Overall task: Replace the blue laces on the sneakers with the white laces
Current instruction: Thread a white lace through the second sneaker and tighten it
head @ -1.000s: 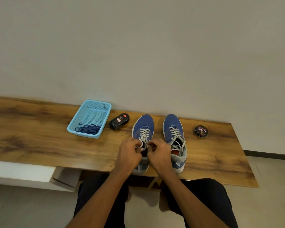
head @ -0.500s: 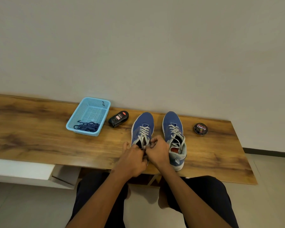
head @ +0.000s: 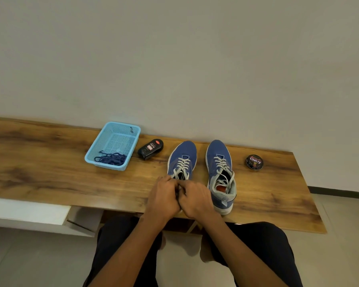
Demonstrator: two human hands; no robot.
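Note:
Two blue sneakers stand side by side on the wooden bench, toes toward the wall. The left sneaker carries white laces; my left hand and my right hand meet over its heel end, fingers curled around the lace ends, which they hide. The right sneaker is laced in white too, its lace ends lying loose over the opening. The blue laces lie bunched in a light-blue basket.
A black polish bottle lies between the basket and the left sneaker. A round polish tin sits right of the right sneaker. The wall runs close behind the bench. My knees are under the front edge.
Both hands have drawn back toward the heel of the left sneaker and closed tighter together. The view has tilted slightly; nothing else on the bench moved.

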